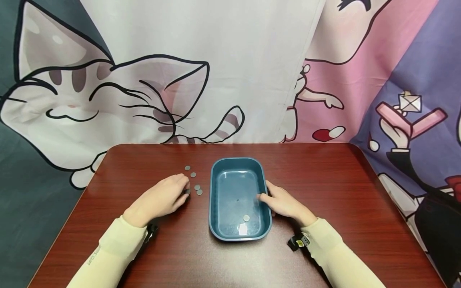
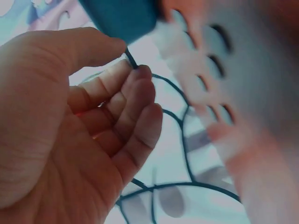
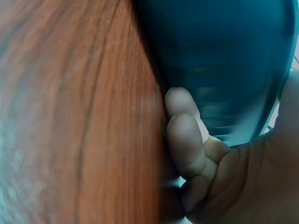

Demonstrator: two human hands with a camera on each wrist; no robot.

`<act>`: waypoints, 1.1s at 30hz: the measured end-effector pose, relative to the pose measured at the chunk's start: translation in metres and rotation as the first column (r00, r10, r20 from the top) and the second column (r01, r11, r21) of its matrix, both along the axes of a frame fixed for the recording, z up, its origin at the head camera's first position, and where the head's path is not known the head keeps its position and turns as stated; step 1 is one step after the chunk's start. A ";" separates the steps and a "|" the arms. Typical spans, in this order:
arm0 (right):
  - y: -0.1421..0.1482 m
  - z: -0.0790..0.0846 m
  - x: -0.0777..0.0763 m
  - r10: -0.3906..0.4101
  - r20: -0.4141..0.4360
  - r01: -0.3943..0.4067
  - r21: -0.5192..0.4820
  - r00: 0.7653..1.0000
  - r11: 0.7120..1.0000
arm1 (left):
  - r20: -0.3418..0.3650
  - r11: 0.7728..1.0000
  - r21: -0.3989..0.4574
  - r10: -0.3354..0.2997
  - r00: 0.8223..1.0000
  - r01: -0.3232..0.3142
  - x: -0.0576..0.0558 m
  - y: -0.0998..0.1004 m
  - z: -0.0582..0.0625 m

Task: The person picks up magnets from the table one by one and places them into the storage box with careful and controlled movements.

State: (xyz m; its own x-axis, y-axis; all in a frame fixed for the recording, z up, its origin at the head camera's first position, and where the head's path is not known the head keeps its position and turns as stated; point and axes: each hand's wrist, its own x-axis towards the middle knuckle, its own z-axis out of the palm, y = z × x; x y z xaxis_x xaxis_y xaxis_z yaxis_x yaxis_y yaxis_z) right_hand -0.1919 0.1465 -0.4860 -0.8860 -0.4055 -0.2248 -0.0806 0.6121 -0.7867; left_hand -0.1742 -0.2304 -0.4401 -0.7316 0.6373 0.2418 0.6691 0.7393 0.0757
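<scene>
A blue plastic tray [image 1: 237,176] rests on the table, one coin [image 1: 246,218] lying in its lower part. My right hand [image 1: 286,202] grips the tray's right side, thumb over the rim and fingers along the outer wall, as the right wrist view also shows. To the left of the tray my left hand [image 1: 163,198] hovers low beside several small grey coins [image 1: 197,187]. Its fingers are loosely bent, and in the left wrist view no coin shows between thumb and fingertips. One coin [image 1: 187,191] appears right by the fingertips, partly hidden by them.
A reddish-brown wooden table [image 1: 324,172] carries everything. Behind it hangs a curtain [image 1: 234,36] with cartoon cats. Dark wrist cameras sit at both cuffs, the right one [image 1: 296,241] near the table surface. A black object [image 1: 439,236] stands off the table's right edge.
</scene>
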 end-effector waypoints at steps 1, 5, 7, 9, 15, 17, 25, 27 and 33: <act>0.000 0.000 0.000 0.000 0.000 0.000 -0.001 1.000 1.000 | -0.015 1.000 0.006 -0.021 1.000 0.021 0.001 0.004 0.003; 0.000 0.000 0.000 0.001 0.001 -0.001 -0.003 1.000 1.000 | -0.047 0.997 0.016 -0.079 0.996 0.080 0.005 0.022 0.011; -0.001 0.000 0.000 0.001 0.002 -0.001 -0.004 1.000 1.000 | -0.041 0.995 0.013 -0.094 0.995 0.094 0.008 0.030 0.015; -0.001 0.000 0.000 0.002 0.003 -0.002 -0.005 1.000 1.000 | -0.030 0.995 0.002 -0.103 0.994 0.103 0.011 0.039 0.018; 0.000 -0.002 0.000 0.002 0.012 -0.002 -0.017 1.000 1.000 | -0.061 0.987 -0.046 -0.158 0.986 0.155 0.015 0.067 0.017; 0.000 -0.002 -0.001 -0.003 0.015 0.004 -0.019 1.000 1.000 | -0.081 0.985 -0.063 -0.167 0.983 0.162 0.015 0.075 0.016; 0.002 -0.002 -0.001 -0.007 0.012 0.007 -0.020 1.000 1.000 | -0.096 0.976 -0.147 -0.178 0.979 0.163 0.015 0.107 0.004; 0.001 -0.002 -0.001 -0.006 0.017 0.006 -0.022 1.000 1.000 | -0.101 0.973 -0.162 -0.183 0.978 0.165 0.016 0.114 0.000; 0.000 -0.001 0.000 0.001 0.013 -0.001 -0.024 1.000 1.000 | -0.092 0.965 -0.215 -0.175 0.980 0.152 0.020 0.128 -0.005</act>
State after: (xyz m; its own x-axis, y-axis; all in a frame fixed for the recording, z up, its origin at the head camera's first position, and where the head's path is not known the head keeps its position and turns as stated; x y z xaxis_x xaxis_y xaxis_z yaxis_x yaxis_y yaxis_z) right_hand -0.1920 0.1464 -0.4872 -0.8824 -0.4121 -0.2268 -0.0707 0.5929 -0.8022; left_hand -0.1541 -0.1022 -0.4452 -0.5896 0.7906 0.1653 0.7778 0.6109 -0.1474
